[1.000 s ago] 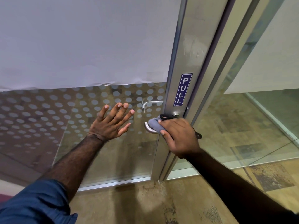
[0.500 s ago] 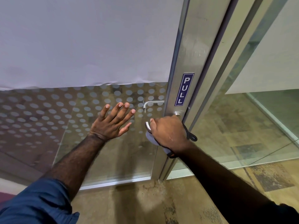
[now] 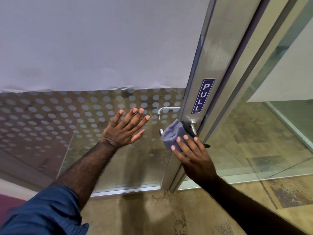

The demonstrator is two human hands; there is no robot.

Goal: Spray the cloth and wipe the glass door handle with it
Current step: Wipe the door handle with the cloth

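Note:
A grey cloth (image 3: 172, 134) is wrapped over the metal lever handle (image 3: 193, 125) on the door's aluminium frame (image 3: 208, 65), just below a blue PULL sticker (image 3: 202, 96). My right hand (image 3: 194, 155) holds the cloth against the handle from below, fingertips curled onto the fabric. The handle's free end (image 3: 160, 131) pokes out left of the cloth. My left hand (image 3: 126, 128) lies flat with spread fingers on the dotted glass panel (image 3: 67, 116), left of the handle. No spray bottle is in view.
A second lever handle (image 3: 166, 109) shows through the glass on the far side. White frosted film (image 3: 101, 39) covers the upper glass. Another glass panel (image 3: 254, 141) stands to the right. Patterned carpet floor (image 3: 152, 214) lies below.
My right hand has turned from over the handle to under it, so the grey cloth now shows on top of the lever. My left hand has stayed flat on the glass.

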